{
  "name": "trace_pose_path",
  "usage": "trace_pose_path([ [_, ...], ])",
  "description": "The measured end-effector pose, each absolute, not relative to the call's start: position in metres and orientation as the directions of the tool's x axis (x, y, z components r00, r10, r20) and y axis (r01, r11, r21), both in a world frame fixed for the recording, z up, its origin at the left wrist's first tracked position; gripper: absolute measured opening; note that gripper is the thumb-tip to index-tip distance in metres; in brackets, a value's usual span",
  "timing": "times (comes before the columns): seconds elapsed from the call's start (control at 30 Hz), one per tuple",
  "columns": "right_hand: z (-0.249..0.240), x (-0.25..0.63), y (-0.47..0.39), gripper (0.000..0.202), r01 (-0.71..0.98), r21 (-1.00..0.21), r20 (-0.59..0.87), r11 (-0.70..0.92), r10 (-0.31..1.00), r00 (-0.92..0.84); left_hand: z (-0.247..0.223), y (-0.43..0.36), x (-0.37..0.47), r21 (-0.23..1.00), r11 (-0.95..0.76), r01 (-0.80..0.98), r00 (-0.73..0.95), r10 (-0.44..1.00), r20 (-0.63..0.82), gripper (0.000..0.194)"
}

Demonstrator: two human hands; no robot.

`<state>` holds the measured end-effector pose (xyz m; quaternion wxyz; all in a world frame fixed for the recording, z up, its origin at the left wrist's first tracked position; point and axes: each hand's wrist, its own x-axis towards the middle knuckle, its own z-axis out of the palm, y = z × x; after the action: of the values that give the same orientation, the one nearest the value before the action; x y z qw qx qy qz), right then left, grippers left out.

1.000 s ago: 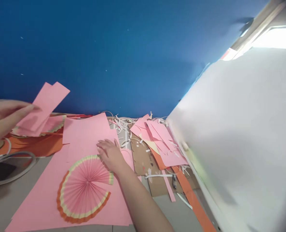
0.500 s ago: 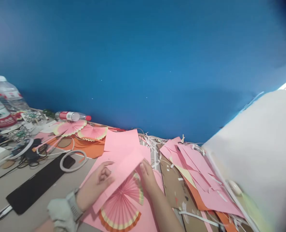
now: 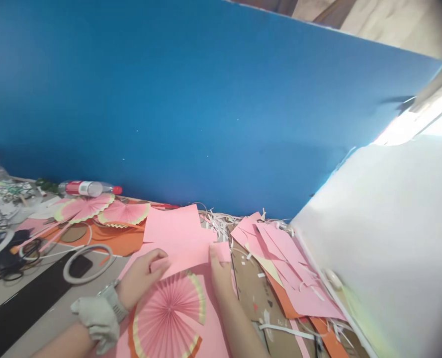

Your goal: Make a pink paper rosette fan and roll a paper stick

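A pink paper sheet (image 3: 185, 251) is held between my two hands above other pink paper. My left hand (image 3: 142, 276) has its curled fingers closed on the sheet's left side, and a watch and a light scrunchie are on that wrist. At the sheet's right side, my right hand (image 3: 220, 266) grips it with the thumb and fingers together. Just below the sheet lies a pleated pink paper fan (image 3: 168, 318) with a cream and orange rim, partly between my forearms.
Two pleated fans (image 3: 124, 214) and a lying bottle (image 3: 88, 188) are at the back left. A white ring (image 3: 69, 271) rests by a black slab (image 3: 27, 303). Pink sheets (image 3: 295, 278) and paper scraps cover cardboard (image 3: 248, 283) at right.
The view has shifted, and things on the table appear further left. The sheet in my hands has moved up off the fan and lies flatter, so more of the round fan shows.
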<state>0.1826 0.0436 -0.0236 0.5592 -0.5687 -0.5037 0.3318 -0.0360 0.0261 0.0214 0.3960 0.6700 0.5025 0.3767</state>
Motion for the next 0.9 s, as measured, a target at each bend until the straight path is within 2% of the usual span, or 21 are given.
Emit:
trace_pose_path([
  [0.1,-0.026,0.175,0.041,0.046,0.214,-0.976,0.110,0.034,0.929,0.354,0.019,0.042,-0.048,0.907,-0.162,0.388,0.089,0.986,0.138,0.024],
  [0.2,-0.023,0.170,0.039,0.038,0.225,-0.974,0.117,0.037,0.929,0.351,0.012,0.054,-0.054,0.922,-0.145,0.358,0.029,0.989,0.144,0.032],
  [0.4,-0.005,0.171,0.039,0.022,0.234,-0.959,0.220,0.159,0.940,0.261,0.001,0.057,-0.049,0.951,-0.197,0.236,0.108,0.978,0.176,0.029],
  [0.53,-0.007,0.170,0.041,0.024,0.203,-0.967,0.200,0.151,0.949,0.246,-0.001,0.053,-0.049,0.962,-0.223,0.157,0.183,0.964,0.194,0.036],
  [0.67,-0.015,0.169,0.042,0.029,0.163,-0.982,0.137,0.098,0.959,0.249,-0.004,0.050,-0.050,0.965,-0.211,0.157,0.211,0.962,0.176,0.044],
  [0.9,-0.023,0.173,0.039,0.038,0.180,-0.982,0.103,0.051,0.950,0.296,-0.005,0.053,-0.050,0.939,-0.191,0.285,0.149,0.977,0.153,0.026],
])
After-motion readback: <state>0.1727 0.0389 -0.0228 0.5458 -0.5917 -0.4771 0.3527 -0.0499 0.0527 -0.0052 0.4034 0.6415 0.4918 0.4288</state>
